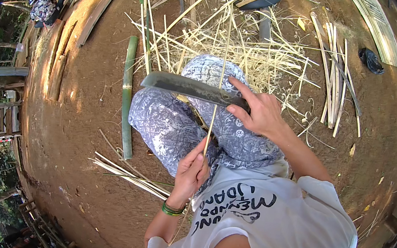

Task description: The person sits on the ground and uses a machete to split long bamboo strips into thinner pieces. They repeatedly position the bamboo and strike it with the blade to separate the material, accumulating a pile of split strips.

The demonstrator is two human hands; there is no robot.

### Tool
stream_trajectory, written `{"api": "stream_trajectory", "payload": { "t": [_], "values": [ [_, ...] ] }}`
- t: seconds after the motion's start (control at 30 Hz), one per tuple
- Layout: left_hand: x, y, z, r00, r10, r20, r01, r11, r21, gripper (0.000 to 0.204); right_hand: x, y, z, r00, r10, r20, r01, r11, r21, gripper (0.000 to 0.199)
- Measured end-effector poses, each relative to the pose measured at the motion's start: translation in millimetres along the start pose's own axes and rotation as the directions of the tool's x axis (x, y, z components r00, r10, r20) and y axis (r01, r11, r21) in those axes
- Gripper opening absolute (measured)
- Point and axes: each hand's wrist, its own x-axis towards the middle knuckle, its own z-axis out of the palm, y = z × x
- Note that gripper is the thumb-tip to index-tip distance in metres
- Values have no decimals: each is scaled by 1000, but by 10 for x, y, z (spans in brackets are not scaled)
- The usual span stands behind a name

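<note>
Across my thighs lies a broad dark machete [183, 86], its blade tip pointing left. My right hand [259, 110] grips it near the handle end, forefinger stretched forward over my knee; the handle itself is mostly hidden by the hand. A long thin bamboo strip [226, 43] runs lengthwise over my lap and passes the blade, touching or nearly touching it. Nearer my body, my left hand [191, 171] pinches this strip between thumb and fingers. The strip's near end trails down past my left wrist.
Beyond my knees spreads a heap of bamboo shavings [261, 57]. A green bamboo pole [126, 95] lies left of my legs, with split strips [132, 178] near it. More strips [333, 76] and a black plastic bag [371, 61] lie right. A black ring-shaped object [253, 2] sits ahead.
</note>
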Motion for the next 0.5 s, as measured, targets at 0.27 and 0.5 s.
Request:
{"api": "stream_trajectory", "payload": {
  "t": [0.27, 0.5],
  "values": [
    [-787, -217, -240, 1000, -21, 12, 19, 995, 96, 45, 256, 396, -201, 988, 56, -147, -32, 986, 161, 60],
    [-774, -51, -213, 994, 10, -109, 21, 961, 276, 47, 515, 861, -492, 917, 297, -268, -245, 946, 211, 57]
  ]
}}
